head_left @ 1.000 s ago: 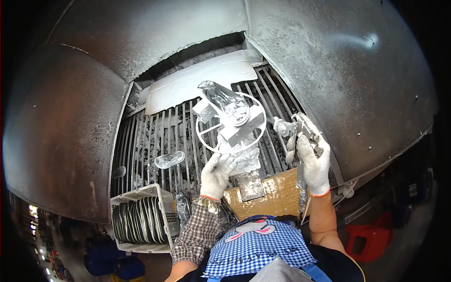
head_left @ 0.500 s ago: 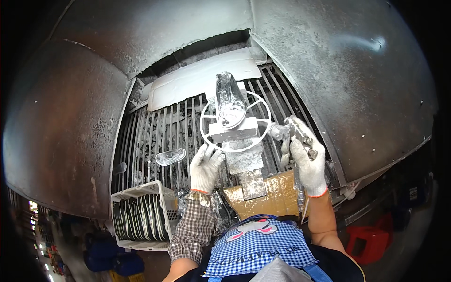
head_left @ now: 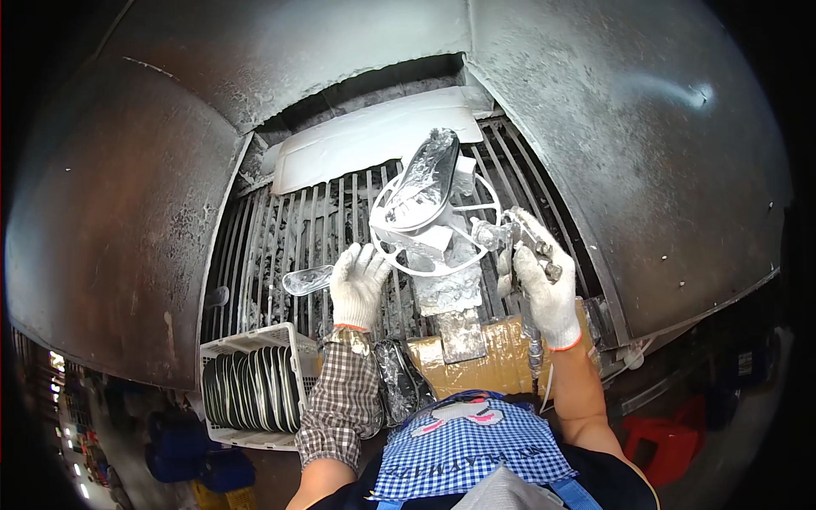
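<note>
A paint-coated shoe sole (head_left: 423, 178) lies tilted on a small stand inside a white wire ring (head_left: 442, 272) at the middle of the booth. My left hand (head_left: 357, 285), in a white glove, has its fingers spread, with the fingertips at the ring's left rim. My right hand (head_left: 544, 293), also gloved, grips a paint-crusted spray gun (head_left: 501, 234) whose nozzle points left at the ring and sole from close by. A hose hangs down from the gun past my wrist.
A clear sole (head_left: 306, 279) lies on the crusted grate (head_left: 280, 238), left of my left hand. A white basket (head_left: 246, 340) at lower left holds several dark soles. Cardboard (head_left: 501, 357) covers the front edge, and curved metal hood walls (head_left: 637, 127) close in both sides.
The sole and ring have turned, so the sole's tip has swung from upper left to upper right. My left hand has dropped from the ring's lower edge to its left rim.
</note>
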{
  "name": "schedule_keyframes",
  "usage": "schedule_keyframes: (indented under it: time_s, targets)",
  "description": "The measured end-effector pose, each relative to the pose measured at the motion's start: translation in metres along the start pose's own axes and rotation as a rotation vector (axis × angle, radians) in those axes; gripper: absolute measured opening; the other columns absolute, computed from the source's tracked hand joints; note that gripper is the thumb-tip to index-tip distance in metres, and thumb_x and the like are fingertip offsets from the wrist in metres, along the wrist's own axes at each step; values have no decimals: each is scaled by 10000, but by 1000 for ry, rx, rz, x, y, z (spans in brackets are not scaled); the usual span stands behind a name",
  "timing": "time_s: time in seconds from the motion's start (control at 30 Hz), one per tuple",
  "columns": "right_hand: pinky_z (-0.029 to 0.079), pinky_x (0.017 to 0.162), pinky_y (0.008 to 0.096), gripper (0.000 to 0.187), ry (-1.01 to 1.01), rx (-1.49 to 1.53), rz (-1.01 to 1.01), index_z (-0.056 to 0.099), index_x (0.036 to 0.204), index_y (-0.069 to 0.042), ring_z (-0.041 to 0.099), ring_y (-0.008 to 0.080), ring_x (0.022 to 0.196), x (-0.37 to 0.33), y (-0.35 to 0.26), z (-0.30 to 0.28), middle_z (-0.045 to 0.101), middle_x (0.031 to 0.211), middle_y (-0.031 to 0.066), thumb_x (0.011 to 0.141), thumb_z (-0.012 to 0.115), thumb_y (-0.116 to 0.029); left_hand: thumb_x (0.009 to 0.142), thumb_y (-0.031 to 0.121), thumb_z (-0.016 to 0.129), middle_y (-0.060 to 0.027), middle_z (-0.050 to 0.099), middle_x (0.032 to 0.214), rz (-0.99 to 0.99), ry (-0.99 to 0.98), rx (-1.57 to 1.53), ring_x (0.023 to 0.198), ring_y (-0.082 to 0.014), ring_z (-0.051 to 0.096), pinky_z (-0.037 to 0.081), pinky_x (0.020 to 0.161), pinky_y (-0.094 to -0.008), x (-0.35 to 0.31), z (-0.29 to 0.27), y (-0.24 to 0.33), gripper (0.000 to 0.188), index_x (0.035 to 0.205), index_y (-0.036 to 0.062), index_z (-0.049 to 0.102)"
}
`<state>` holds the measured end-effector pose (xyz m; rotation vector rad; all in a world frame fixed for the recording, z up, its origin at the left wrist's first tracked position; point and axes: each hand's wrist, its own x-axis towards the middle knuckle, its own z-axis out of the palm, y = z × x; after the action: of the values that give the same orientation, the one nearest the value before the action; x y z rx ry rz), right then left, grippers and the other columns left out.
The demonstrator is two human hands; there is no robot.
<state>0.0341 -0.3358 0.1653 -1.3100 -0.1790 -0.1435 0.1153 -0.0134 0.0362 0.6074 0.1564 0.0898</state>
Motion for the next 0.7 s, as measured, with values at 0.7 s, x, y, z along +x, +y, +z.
schedule_keyframes:
  time_s: [0.7]
  targets:
    - [503,638,220,502,110,17,-57,512,1552,23,603,57,703,25,-1,10,671,878,17,1100,634,-157,1064,492,604,-273,516,1496,77,229,131,1345,-422,558,507,1100,-497,52,-5,7,718,1513,-42,439]
